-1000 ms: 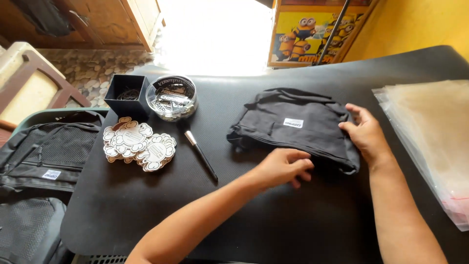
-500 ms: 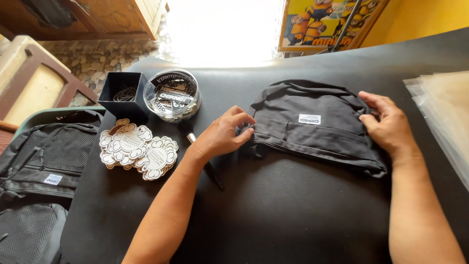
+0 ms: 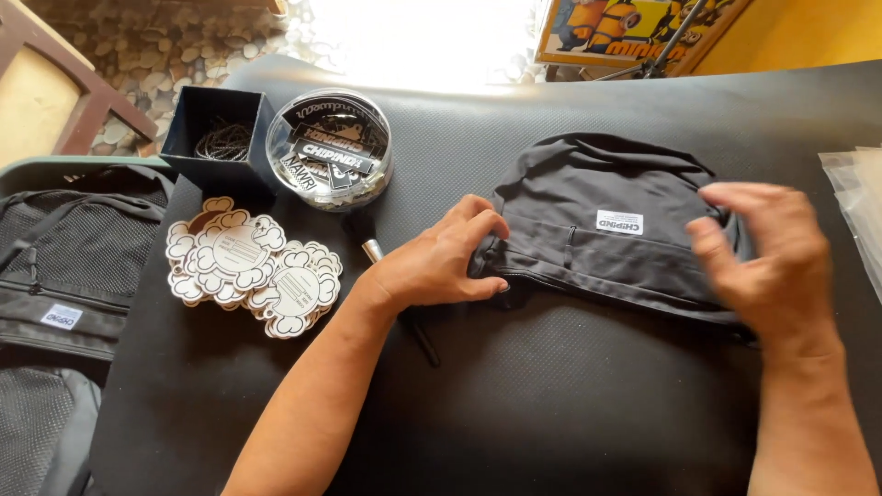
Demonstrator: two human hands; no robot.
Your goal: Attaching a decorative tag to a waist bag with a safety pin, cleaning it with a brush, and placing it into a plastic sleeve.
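Hands at work on a small black fabric bag (image 3: pixel 611 230) that lies flat near the middle of a black table (image 3: pixel 551 404), seen from the head camera; the bag looks folded and squared up, its white label facing upward, with no tag yet seen on it, so the folding appears largely done and any finishing still ahead. Left hand (image 3: pixel 441 262) reaches in from the lower left, forearm slanted across the table, fingers curled and thumb tucked under, pinching the bag's left edge. Right hand (image 3: pixel 767 262) comes up from the lower right, fingers spread and slightly blurred, poised over the bag's right end; whether it grips the cloth cannot be told. A dark pen (image 3: pixel 395 294) lies partly under the left wrist. Further left sit cloud-shaped paper tags (image 3: pixel 253 276), a clear round tub of labels (image 3: pixel 329 152) and a dark square box (image 3: pixel 216 138); clear plastic sleeves (image 3: pixel 859 211) lie at the right edge
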